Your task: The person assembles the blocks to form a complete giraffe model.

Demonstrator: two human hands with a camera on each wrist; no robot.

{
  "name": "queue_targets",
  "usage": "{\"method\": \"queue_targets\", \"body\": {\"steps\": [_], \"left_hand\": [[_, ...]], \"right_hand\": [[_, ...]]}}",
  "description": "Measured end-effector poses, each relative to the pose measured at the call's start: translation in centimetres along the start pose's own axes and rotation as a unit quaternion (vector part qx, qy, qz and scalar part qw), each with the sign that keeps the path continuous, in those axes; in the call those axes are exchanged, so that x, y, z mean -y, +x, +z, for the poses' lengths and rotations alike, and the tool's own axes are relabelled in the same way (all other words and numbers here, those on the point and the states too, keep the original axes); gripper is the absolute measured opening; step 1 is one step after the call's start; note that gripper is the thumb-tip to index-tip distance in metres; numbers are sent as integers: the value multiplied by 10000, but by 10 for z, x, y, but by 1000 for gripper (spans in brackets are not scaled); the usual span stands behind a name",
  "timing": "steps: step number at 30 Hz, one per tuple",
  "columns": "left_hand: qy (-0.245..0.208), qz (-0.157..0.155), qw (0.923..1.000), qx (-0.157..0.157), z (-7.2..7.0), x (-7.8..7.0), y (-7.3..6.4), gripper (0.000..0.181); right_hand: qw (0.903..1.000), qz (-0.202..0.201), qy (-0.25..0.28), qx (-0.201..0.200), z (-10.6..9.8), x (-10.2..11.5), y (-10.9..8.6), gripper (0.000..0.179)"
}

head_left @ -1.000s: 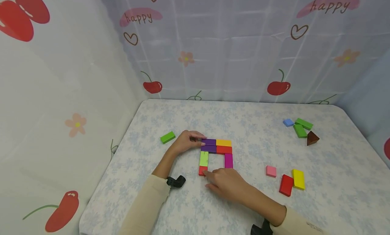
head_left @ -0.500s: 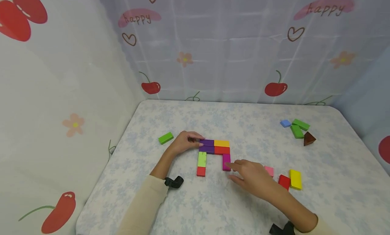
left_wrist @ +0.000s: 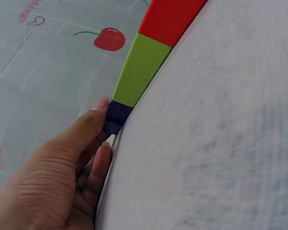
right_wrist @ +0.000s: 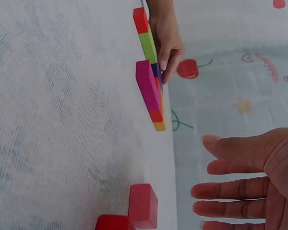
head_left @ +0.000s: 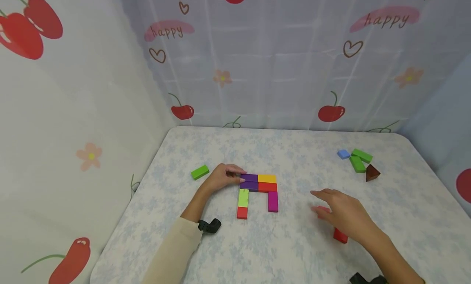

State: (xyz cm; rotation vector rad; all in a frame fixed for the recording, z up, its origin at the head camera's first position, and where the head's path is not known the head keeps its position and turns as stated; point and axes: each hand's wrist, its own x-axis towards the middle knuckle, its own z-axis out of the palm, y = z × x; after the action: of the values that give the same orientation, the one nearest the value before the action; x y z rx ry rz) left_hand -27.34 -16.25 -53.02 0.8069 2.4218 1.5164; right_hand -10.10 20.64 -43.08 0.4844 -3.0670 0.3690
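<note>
In the head view, two purple blocks (head_left: 249, 186) lie one behind the other at the back left of a flat block arrangement. My left hand (head_left: 223, 178) pinches their left ends between thumb and fingers. To their right lie an orange-yellow block (head_left: 266, 178) and a red block (head_left: 267, 187). Two legs run toward me: a lime block (head_left: 243, 198) ending in a small red block (head_left: 242, 213), and a magenta block (head_left: 273, 201). Off to the right, my right hand (head_left: 344, 212) hovers with fingers extended, holding nothing, partly covering a pink block (head_left: 324, 211) and a red block (head_left: 340, 235).
A green block (head_left: 200, 172) lies beyond my left hand. At the back right of the table (head_left: 294, 153) sit a blue block (head_left: 344, 154), two green blocks (head_left: 357, 164) and a brown triangular block (head_left: 372, 173). A printed curtain (head_left: 272, 71) stands behind the table.
My right hand has left the small red block, passed the magenta block's near end, and moved right over the pink and red blocks. My left hand stays at the purple blocks.
</note>
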Motion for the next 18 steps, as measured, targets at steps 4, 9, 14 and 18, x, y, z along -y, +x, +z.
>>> {"method": "queue_targets", "body": {"steps": [4, 9, 14, 18], "left_hand": [[-40, 39, 10000, 24, 0, -2, 0, 26], [-42, 33, 10000, 2, -1, -2, 0, 25], [-17, 30, 10000, 30, 0, -1, -1, 26], [-34, 81, 10000, 13, 1, -1, -1, 26]], "right_hand": [[9999, 104, 44, 117, 1, -14, -5, 51], [9984, 352, 108, 432, 5, -26, -7, 52], [9958, 563, 171, 700, 9, -33, -8, 37], [9937, 650, 343, 842, 11, -37, -6, 32]]}}
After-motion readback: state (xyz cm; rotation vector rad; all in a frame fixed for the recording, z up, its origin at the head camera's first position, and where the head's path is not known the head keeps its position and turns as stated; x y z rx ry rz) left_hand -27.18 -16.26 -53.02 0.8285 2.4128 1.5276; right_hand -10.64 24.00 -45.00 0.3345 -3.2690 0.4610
